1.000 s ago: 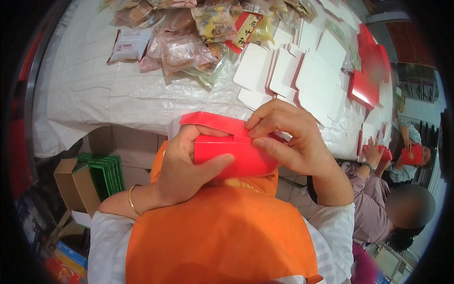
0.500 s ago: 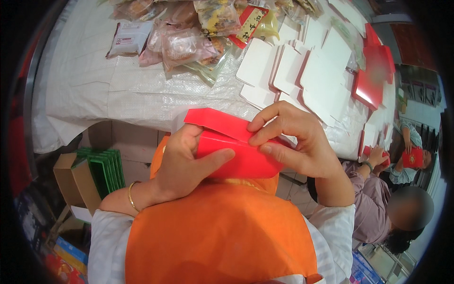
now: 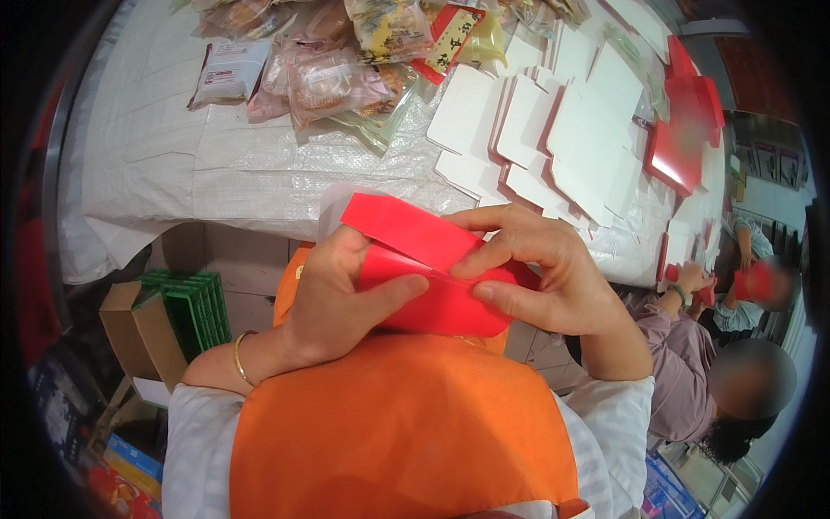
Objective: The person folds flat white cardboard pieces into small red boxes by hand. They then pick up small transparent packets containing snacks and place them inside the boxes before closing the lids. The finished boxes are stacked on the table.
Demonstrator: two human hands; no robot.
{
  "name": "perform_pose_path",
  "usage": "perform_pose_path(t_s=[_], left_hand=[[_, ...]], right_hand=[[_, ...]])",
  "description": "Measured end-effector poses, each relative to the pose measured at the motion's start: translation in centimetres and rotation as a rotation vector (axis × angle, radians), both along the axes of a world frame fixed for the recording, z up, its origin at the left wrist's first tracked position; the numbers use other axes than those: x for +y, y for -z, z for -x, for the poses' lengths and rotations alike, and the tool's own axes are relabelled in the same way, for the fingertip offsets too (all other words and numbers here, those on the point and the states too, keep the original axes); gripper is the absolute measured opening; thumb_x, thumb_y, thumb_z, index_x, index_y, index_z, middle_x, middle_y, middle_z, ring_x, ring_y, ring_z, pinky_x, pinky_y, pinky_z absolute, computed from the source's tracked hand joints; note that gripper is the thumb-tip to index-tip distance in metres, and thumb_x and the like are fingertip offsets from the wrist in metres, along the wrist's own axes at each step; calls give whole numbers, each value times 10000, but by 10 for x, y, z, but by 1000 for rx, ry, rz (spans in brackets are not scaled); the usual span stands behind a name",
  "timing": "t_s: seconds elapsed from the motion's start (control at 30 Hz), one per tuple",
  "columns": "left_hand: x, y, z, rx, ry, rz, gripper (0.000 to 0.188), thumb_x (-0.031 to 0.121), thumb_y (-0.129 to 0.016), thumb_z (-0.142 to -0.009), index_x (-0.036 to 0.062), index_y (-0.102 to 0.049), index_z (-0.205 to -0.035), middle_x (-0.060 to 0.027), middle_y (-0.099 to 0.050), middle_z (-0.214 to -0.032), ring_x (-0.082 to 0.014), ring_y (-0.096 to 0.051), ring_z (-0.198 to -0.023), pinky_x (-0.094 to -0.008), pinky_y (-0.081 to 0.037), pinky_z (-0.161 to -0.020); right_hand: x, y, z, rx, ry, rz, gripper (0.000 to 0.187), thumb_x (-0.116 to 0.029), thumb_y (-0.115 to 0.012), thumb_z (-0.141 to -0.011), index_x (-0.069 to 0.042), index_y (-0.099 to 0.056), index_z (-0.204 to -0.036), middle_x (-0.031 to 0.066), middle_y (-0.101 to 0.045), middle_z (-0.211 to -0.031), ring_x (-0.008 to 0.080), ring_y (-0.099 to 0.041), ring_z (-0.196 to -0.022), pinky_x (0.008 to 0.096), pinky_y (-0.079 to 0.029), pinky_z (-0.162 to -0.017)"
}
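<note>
A red cardboard box [image 3: 430, 313] is held in front of my orange apron, just off the table's near edge. Its long top flap stands raised at a slant, with a strip of gap beneath it. My left hand [image 3: 339, 298] grips the box's left end, thumb across the red face and fingers behind it. On the right, my right hand [image 3: 538, 270] pinches the flap's edge where it meets the box wall, thumb below and fingertips above. What lies inside the box is hidden.
A white-sheeted table [image 3: 147, 164] carries wrapped pastries [image 3: 333, 82], a stack of flat white box blanks [image 3: 596, 143] and red boxes [image 3: 676, 156]. Green crates [image 3: 194, 303] and an open carton [image 3: 143, 333] stand below left. A co-worker [image 3: 683, 355] sits at the right.
My right fingers have moved slightly down along the flap's edge, and the flap has tilted down more to the right. The left hand keeps its hold.
</note>
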State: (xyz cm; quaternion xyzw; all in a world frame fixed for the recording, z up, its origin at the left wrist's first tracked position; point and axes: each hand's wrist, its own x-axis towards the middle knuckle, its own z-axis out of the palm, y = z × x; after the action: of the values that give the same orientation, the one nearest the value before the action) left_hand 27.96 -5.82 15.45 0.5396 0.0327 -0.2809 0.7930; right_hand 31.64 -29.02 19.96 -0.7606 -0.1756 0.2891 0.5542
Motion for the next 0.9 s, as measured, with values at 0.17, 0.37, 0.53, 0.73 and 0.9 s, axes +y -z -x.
perform_pose_path(t_s=[0.17, 0.37, 0.53, 0.73, 0.9], left_hand=[[6, 0, 4, -46, 114, -166, 407, 44, -708, -818, -18, -538, -1183, -83, -630, -1120, -135, -596, -1019, -277, -493, -859], [12, 0, 1, -253, 206, -145, 332, 86, -709, -829, 3, -594, -1130, -69, -656, -1060, -121, -610, -972, -268, -496, -829], [10, 2, -2, -273, 200, -97, 321, 73, -688, -845, 3, -586, -1141, -66, -655, -1056, -119, -613, -946, -265, -499, -813], [6, 3, -2, -165, 152, -65, 291, 90, -683, -852, 1, -600, -1116, -62, -666, -1021, -115, -616, -911, -264, -500, -789], [7, 2, -6, -330, 168, -105, 247, 110, -673, -861, -5, -627, -1076, -75, -676, -980, -127, -626, -882, -269, -503, -765]], right_hand=[[-2, -1, -1, -76, -75, 8, 306, -30, -702, -718, -36, -701, -1024, 157, -628, -1155, 257, -595, -1049, 349, -453, -909], [-1, -8, -3, -125, -138, -10, 394, -112, -667, -788, -58, -648, -1178, 166, -632, -1121, 290, -611, -1021, 362, -480, -886], [0, -15, 0, -137, -147, 22, 391, -163, -589, -840, -27, -639, -1203, 174, -630, -1133, 276, -621, -992, 340, -476, -868], [0, -8, 4, -259, -169, 56, 360, -132, -529, -894, -50, -628, -1230, 183, -609, -1164, 299, -606, -1005, 352, -469, -877], [0, -5, 0, -318, -227, 123, 381, -121, -513, -909, -78, -597, -1279, 198, -572, -1216, 326, -587, -1023, 371, -463, -881]])
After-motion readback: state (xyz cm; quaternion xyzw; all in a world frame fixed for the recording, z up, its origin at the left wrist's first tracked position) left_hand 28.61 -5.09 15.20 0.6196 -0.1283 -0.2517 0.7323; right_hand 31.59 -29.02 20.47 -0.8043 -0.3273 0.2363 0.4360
